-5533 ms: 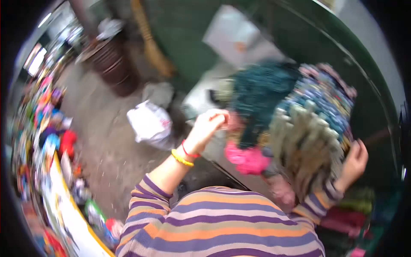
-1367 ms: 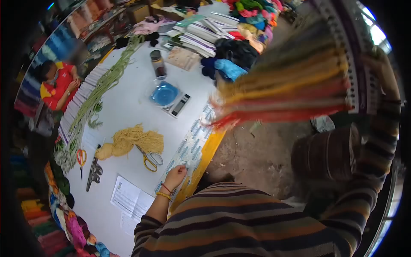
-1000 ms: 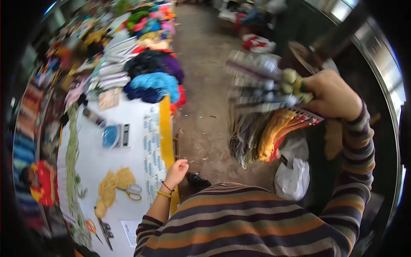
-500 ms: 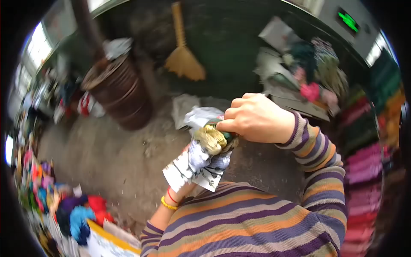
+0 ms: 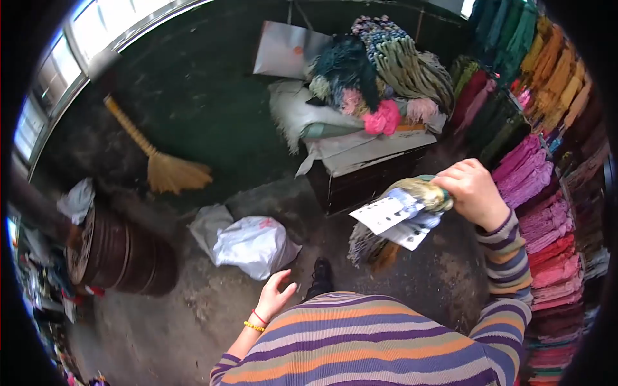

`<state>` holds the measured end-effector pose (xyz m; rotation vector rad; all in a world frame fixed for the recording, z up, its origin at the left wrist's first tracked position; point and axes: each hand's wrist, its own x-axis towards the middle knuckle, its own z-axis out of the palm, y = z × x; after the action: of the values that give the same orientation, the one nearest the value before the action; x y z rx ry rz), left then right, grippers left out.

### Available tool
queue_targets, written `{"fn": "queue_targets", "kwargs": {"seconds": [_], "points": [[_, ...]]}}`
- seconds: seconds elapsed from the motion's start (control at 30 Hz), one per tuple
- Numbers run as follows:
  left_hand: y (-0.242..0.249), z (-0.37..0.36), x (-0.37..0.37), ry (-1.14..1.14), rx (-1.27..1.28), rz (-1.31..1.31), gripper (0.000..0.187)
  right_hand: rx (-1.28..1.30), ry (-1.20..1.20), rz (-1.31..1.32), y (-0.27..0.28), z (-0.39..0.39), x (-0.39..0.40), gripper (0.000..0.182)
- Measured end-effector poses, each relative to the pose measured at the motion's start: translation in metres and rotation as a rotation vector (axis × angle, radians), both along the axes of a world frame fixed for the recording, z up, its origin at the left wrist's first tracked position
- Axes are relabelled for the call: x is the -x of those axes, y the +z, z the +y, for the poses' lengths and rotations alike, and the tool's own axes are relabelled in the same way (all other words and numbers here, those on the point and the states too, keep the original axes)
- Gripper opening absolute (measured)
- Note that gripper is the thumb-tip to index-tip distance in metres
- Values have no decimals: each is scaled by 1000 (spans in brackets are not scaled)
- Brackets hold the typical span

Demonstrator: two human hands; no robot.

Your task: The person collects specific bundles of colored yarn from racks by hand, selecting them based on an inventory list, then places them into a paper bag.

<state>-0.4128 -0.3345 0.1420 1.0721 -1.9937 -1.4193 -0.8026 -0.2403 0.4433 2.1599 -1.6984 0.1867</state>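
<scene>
Grey floor (image 5: 212, 328) below, my right grip (image 5: 473, 192) clasps a khaki-and-grey yarn bundle (image 5: 418, 189) with white punched cards (image 5: 385, 214), its length slanting down-left; my left grip (image 5: 273, 297), empty, is farther off.

Bright, pale windows (image 5: 106, 19) run along the upper left, lighting a dark green wall (image 5: 238, 122) with scuffed, blackened patches. A straw broom (image 5: 177, 172) leans against it. The floor (image 5: 212, 328) is grey-brown, worn and stained. At the left stands a ribbed, rust-brown barrel (image 5: 132, 257). A low, dark chest (image 5: 354, 183) with a pale covering sits by the wall, and rows of coloured skeins (image 5: 524, 167) line the right side, curving with the lens.
</scene>
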Motion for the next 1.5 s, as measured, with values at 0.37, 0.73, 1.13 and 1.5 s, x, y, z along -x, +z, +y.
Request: {"fn": "queue_targets", "kwargs": {"seconds": [0.37,0.73,1.13,1.5], "points": [[-29,-227,164,-24,-132,-80,36,272,-421,34,70,-57,210,20],[-52,-295,338,167,-118,-33,29,673,-272,1,161,-198,481,37],[-72,-253,482,546,-298,-35,26,869,12,118,97,-494,703,34],[-8,-243,528,538,-312,-178,27,-68,-254,-307,-49,-500,697,61]]}}
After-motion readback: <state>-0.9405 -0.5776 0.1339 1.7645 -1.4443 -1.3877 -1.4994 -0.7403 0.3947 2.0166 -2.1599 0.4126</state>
